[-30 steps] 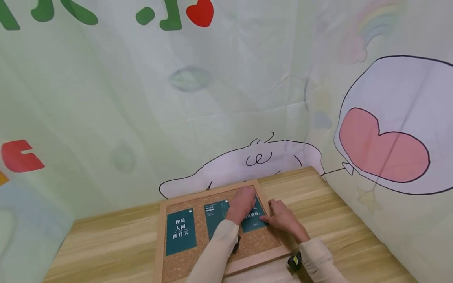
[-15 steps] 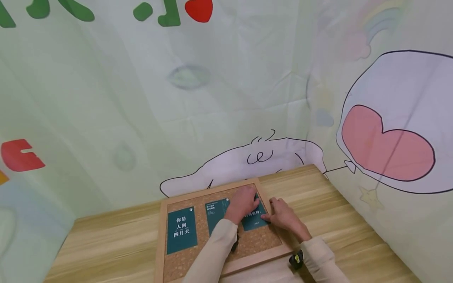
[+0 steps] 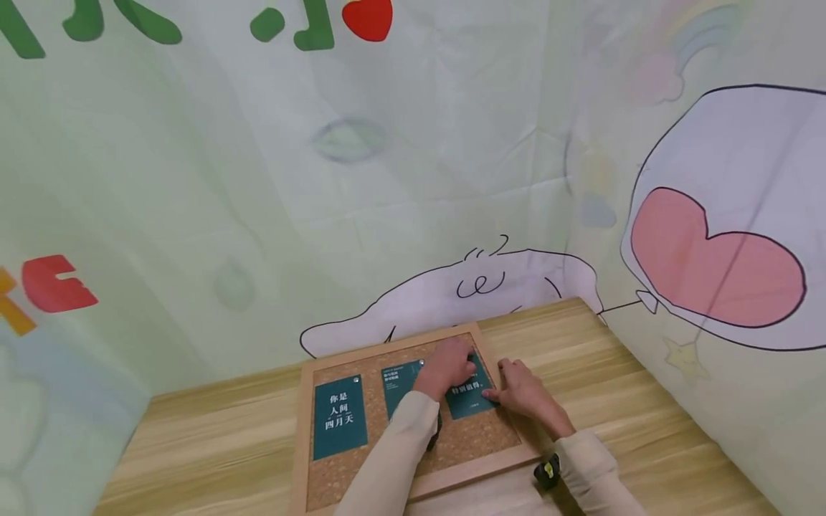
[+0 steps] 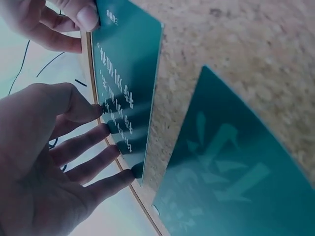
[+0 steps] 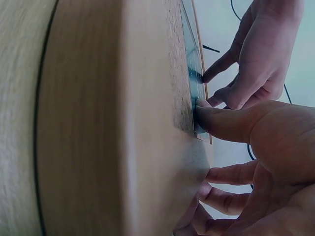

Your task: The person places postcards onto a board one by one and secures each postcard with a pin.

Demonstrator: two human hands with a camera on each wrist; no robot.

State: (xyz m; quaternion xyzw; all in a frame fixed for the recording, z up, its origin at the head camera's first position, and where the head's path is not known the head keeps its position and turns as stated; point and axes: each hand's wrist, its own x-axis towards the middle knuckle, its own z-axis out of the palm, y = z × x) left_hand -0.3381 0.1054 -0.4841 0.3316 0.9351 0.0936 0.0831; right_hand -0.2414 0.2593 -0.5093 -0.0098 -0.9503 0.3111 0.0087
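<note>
A wood-framed cork board (image 3: 474, 444) lies on the table with three dark green cards on it. My left hand (image 3: 445, 369) is over the top of the right card (image 3: 467, 401). In the left wrist view its fingers (image 4: 88, 162) reach out nearly straight, fingertips on that card near its edge. No pin shows at these fingertips. My right hand (image 3: 525, 390) rests at the board's right side: its thumb (image 5: 221, 123) presses the card's edge, while the other fingers lie against the wooden frame (image 5: 162, 196). The middle card (image 3: 395, 398) is partly behind my left arm.
The left card (image 3: 338, 430) bears white characters and has a small pale pin (image 3: 356, 380) at its top right corner. Another pin (image 3: 421, 363) shows on the middle card. Beyond the wooden table (image 3: 206, 437) hangs a printed cloth backdrop (image 3: 258, 179).
The head view has shifted slightly. My left hand has moved a little up off the card's lettering, so more white characters show. My right hand keeps its place at the card's edge.
</note>
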